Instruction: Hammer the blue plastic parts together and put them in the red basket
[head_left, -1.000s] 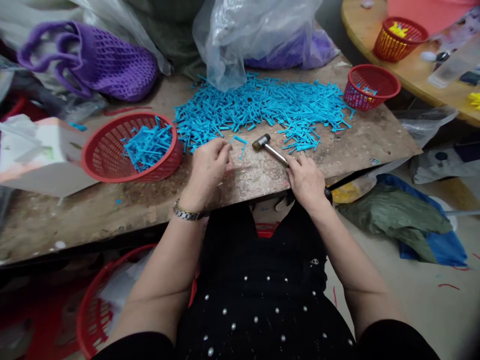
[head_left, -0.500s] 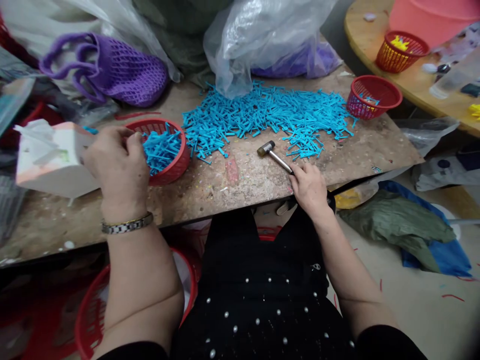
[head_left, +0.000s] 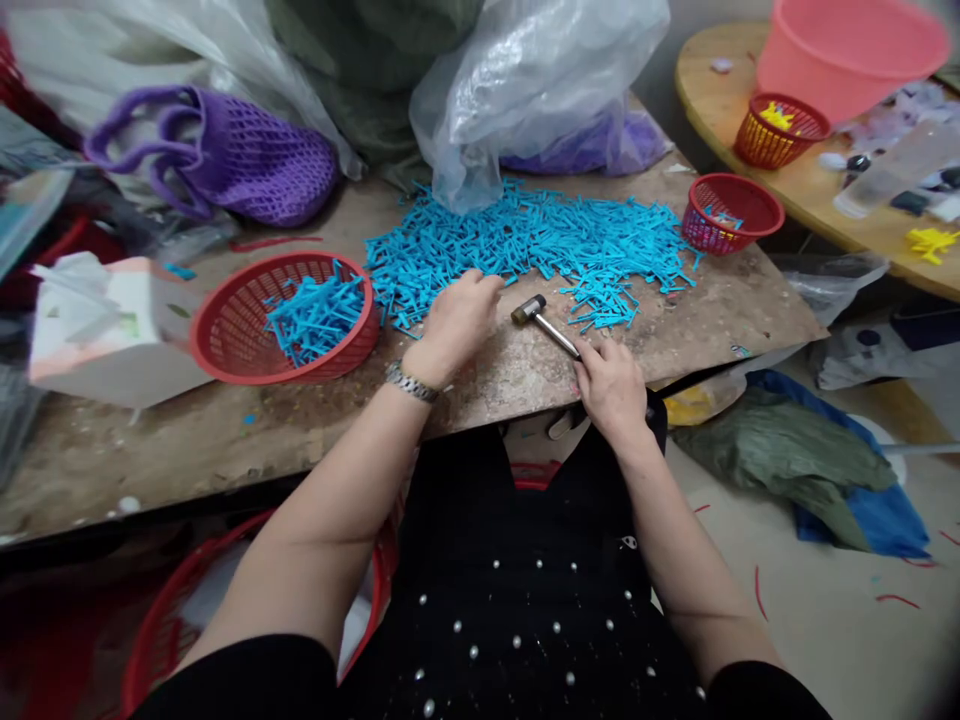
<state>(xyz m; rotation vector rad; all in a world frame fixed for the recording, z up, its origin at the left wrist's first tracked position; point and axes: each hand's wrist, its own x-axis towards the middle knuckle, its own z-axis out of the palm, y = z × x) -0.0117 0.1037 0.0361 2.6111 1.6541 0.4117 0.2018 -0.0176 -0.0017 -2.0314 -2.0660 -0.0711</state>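
My right hand (head_left: pixel 613 388) is closed round the handle end of a small mallet (head_left: pixel 555 331). The mallet lies slanted on the worn bench, its dark-tipped head pointing away from me. At the near edge of a wide pile of small blue plastic sticks (head_left: pixel 600 240) is my left hand (head_left: pixel 459 322), wearing a metal watch band. Its fingers are bent together, and their tips are partly hidden, so whatever they pinch cannot be made out. Left of that hand stands a red plastic basket (head_left: pixel 217 325) with a heap of blue sticks (head_left: pixel 315 315) in its right side.
A white tissue box (head_left: pixel 112 330) stands at the left, with a purple mesh bag (head_left: pixel 262 165) behind. A clear plastic bag (head_left: pixel 540 80) rests against the pile. A smaller red basket (head_left: pixel 739 210) sits at the bench's right end. Below the bench is a large red basket (head_left: pixel 157 610).
My left hand has moved right, from over the red basket's left side to the near edge of the blue pile. My right hand stays on the mallet.
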